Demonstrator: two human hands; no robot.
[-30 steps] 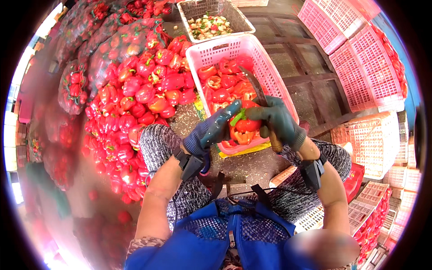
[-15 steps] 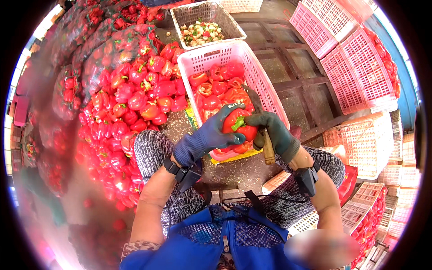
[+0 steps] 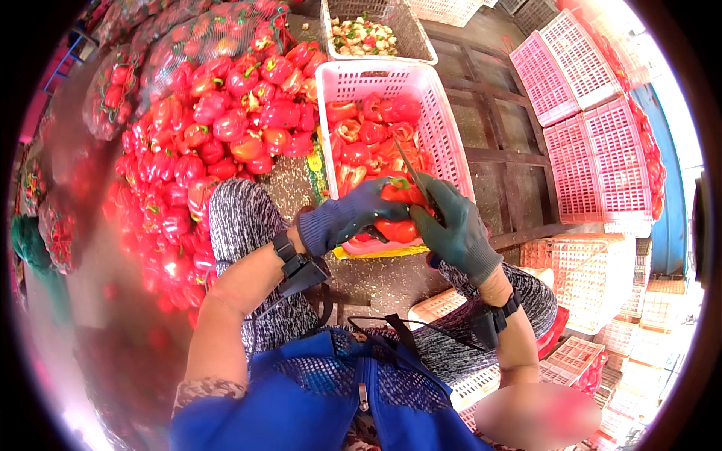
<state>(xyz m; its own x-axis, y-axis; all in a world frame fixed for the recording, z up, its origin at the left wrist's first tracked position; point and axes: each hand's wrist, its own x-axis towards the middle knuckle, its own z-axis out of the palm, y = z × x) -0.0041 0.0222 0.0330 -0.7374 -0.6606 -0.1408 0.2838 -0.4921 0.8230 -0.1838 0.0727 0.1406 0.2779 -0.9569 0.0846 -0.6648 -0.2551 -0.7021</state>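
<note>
My left hand [image 3: 352, 214], in a blue and dark glove, is closed round a red bell pepper [image 3: 398, 193] with a green stem. More red flesh shows below its fingers; I cannot tell whether it is the same pepper. My right hand [image 3: 457, 231], in a dark green-grey glove, grips a knife [image 3: 410, 167], its blade slanting up and left beside the pepper. The knife's handle is hidden in the glove. Both hands are over the near end of a pink plastic crate [image 3: 453, 143], where cut red peppers [image 3: 370, 134] lie.
A large heap of whole red peppers [image 3: 226, 120] lies to the left, with filled mesh bags [image 3: 199, 41] behind. Beyond the pink crate stands a pale crate [image 3: 414, 45] of cut scraps. Stacked pink crates [image 3: 602, 158] and a pale orange crate [image 3: 583, 278] stand at the right.
My right hand has turned, so the knife handle no longer shows below it and the blade lies against the pepper. The pepper has tilted in my left hand. The whole view has shifted slightly.
</note>
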